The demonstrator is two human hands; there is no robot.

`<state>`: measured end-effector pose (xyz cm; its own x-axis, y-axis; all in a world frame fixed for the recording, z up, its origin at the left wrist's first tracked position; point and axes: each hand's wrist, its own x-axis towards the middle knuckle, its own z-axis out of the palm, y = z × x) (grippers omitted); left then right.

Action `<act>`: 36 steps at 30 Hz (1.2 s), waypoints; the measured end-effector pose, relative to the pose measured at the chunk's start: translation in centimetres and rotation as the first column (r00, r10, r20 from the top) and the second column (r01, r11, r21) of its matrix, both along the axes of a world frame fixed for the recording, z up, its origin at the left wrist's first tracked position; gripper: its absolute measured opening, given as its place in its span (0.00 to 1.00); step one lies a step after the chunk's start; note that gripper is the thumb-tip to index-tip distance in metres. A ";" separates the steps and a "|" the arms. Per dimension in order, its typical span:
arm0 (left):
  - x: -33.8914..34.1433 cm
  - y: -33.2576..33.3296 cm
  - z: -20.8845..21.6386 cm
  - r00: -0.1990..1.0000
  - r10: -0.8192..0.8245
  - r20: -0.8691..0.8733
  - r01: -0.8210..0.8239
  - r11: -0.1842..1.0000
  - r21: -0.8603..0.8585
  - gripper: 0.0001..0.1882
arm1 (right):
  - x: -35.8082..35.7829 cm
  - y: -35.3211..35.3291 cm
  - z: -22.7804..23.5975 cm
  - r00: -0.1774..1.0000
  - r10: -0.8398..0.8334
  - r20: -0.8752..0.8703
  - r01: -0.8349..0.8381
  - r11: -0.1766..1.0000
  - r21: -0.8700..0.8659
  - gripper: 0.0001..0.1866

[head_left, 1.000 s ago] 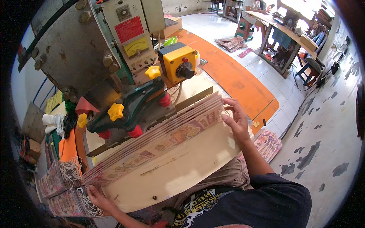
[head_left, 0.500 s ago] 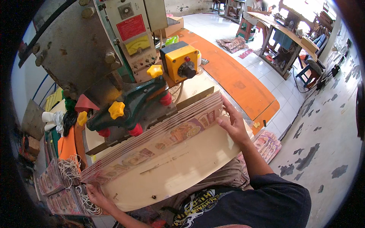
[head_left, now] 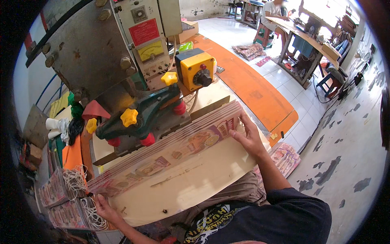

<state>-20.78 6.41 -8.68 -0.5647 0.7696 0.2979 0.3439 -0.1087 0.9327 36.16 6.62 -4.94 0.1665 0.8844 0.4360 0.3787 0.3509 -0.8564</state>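
Note:
A long stack of clear plastic sheets printed with food pictures (head_left: 178, 153) lies slantwise across a cream work board (head_left: 191, 181), its layered edges towards the press. At the right end my right hand (head_left: 250, 139) grips the stack, thumb in front and fingers behind the edge. My left hand (head_left: 106, 210) is closed at the left end, thumb raised along the lower corner; its fingertips are partly hidden. Just beyond the stack stands a heavy press with a dark green head (head_left: 140, 112), yellow star knobs (head_left: 129, 117) and red feet (head_left: 148, 139).
A yellow control box with a black dial (head_left: 196, 70) sits beside the press. Bundles of printed bags with white cords (head_left: 67, 217) lie at the lower left. An orange tabletop (head_left: 260, 85) runs behind to the right. Another person (head_left: 273, 12) sits at a far bench.
The view has shifted slightly. My right thumb sits a little lower on the stack, and the stack's right end has come slightly nearer me. Both hands stay at its ends.

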 end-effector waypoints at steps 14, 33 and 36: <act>2.3 -0.1 0.8 0.982 0.078 -0.170 -0.087 0.995 -0.049 0.27 | -0.9 0.0 1.2 0.994 -0.021 -0.108 0.025 0.999 0.037 0.55; 0.1 0.0 0.0 0.987 0.134 0.087 -0.139 0.989 0.055 0.30 | -0.9 0.1 1.5 0.966 -0.039 0.256 0.043 0.999 -0.010 0.55; -0.8 -0.2 -0.9 0.994 0.106 0.041 -0.108 0.992 0.060 0.30 | -1.1 0.0 1.5 0.969 -0.067 0.236 0.075 0.997 -0.024 0.54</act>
